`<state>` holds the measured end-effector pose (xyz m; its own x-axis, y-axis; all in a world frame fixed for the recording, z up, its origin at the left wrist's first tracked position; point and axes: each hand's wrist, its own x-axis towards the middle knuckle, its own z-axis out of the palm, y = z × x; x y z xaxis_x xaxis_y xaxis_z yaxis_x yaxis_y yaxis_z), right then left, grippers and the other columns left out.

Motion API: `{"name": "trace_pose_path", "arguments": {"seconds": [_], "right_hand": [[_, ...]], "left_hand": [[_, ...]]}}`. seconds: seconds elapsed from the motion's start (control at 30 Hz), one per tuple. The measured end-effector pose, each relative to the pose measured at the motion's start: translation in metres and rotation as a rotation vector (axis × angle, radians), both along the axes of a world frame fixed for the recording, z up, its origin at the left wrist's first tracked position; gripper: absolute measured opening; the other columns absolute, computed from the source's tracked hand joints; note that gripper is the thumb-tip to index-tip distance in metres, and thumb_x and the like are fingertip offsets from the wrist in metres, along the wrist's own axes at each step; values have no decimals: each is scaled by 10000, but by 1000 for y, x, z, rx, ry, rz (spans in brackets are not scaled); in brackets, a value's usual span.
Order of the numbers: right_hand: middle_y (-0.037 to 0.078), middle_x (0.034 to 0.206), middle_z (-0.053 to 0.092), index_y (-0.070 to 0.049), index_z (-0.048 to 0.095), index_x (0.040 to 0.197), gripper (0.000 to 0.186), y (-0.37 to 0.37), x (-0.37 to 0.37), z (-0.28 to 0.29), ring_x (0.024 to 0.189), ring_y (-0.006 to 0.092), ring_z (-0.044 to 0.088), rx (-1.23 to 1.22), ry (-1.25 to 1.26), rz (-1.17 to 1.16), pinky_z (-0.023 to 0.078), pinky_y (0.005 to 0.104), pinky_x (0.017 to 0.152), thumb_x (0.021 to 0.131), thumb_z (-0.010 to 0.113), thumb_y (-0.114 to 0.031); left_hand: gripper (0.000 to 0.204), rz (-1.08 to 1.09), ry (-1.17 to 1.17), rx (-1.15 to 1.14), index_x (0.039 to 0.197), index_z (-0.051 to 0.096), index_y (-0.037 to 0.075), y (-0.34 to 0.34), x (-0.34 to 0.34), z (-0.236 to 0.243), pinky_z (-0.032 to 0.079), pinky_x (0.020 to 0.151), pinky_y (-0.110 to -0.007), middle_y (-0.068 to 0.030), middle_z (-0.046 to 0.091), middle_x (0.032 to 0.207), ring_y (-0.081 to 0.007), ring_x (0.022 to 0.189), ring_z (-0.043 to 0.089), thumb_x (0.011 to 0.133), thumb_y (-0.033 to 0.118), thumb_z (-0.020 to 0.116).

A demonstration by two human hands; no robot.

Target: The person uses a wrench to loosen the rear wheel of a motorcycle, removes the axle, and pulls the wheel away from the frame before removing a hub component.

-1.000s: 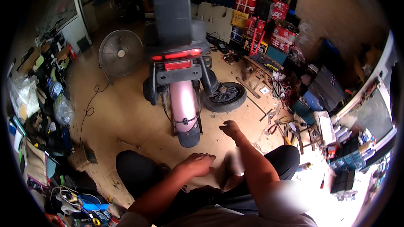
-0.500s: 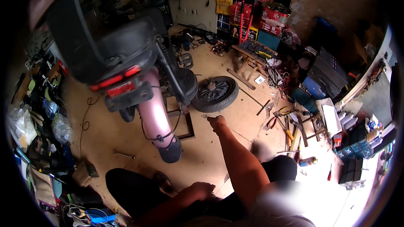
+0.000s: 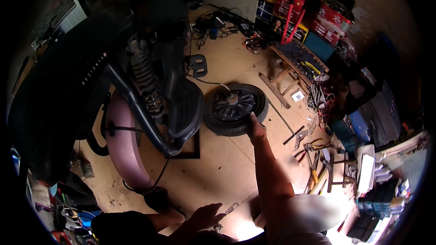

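Note:
A wheel with a black tyre [image 3: 227, 129] and a dark spoked rim lies on the floor, a cable running to its hub. My right hand [image 3: 257, 129] is closed on the tyre's near right edge, thumb over the top; the fingers beneath are hidden. Low in the view, my left hand [image 3: 209, 216] is held out above the floor with its fingers extended and nothing in it. To the left stands a scooter with a pink rear mudguard [image 3: 120, 149], a coil-spring shock absorber [image 3: 146, 75] and a black swingarm [image 3: 136, 97].
A dark metal frame [image 3: 196, 147] is on the floor under the scooter. Behind the wheel stands a low wooden stool [image 3: 287, 77] with tools on it. Pliers [image 3: 315, 145] and several other hand tools lie to the right. Red boxes [image 3: 330, 22] are stacked at the back.
My right hand has reached forward from bare floor onto the tyre. My left hand's fingers have extended. The view has shifted closer to the scooter's side and the wheel.

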<state>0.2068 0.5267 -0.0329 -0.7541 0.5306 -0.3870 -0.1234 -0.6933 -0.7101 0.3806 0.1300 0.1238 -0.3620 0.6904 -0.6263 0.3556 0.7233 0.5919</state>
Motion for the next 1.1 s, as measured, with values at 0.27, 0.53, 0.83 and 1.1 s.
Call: {"name": "trace_pose_path", "arguments": {"seconds": [0.27,0.53,0.83,1.1], "right_hand": [[193,1358,664,68,554,1425,579,11,-15,-19,1217,340,666,-207,-46,-21,559,491,1056,911,746,-114],[201,1183,734,159,681,1167,607,-5,-8,94,1017,295,722,212,-464,-159,581,402,899,732,895,-207],[69,829,719,89,767,893,423,-12,50,177,737,153,627,756,-592,21,524,329,699,791,902,-299],[9,652,567,28,674,703,553,-16,19,208,597,127,450,836,-672,30,430,335,568,846,888,-461]], "left_hand": [[668,92,128,-122,1453,553,35,25,0,1,533,1002,-517,-232,670,1351,-373,1267,641,974,490,656],[801,-228,-635,-288,1382,643,52,-53,110,-143,539,1013,-430,-197,709,1327,-337,1223,672,834,617,790],[717,-245,-761,-221,1223,740,63,-59,94,-125,570,924,-401,-158,778,1132,-298,1054,732,780,618,837],[587,-302,-782,-85,1051,771,48,-49,89,-112,568,850,-425,-176,781,994,-311,956,742,754,546,865]]}}
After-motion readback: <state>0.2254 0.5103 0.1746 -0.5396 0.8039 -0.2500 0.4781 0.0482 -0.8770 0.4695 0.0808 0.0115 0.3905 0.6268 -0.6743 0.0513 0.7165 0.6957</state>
